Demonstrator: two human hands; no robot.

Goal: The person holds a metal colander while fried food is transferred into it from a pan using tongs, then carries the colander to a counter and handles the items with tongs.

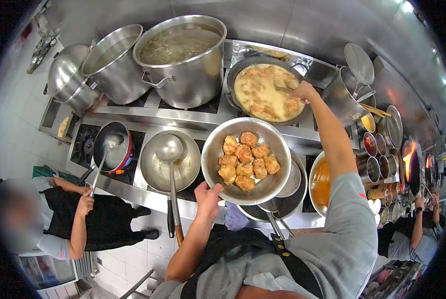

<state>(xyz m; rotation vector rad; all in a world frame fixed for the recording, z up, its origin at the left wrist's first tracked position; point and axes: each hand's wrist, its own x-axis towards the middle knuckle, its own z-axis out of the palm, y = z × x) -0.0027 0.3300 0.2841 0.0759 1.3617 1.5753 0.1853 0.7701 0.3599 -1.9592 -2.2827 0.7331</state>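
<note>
Left grip [209,200] | clasping steel bowl [271,135] by near rim | right grip [305,93] | grasping utensil [284,90] in wok [252,62]

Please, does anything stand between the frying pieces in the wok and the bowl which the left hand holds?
Only two rims: the near edge of the wok and the far edge of the bowl. Nothing else visible blocks the frying pieces; the right hand is at the wok's right side.
</note>
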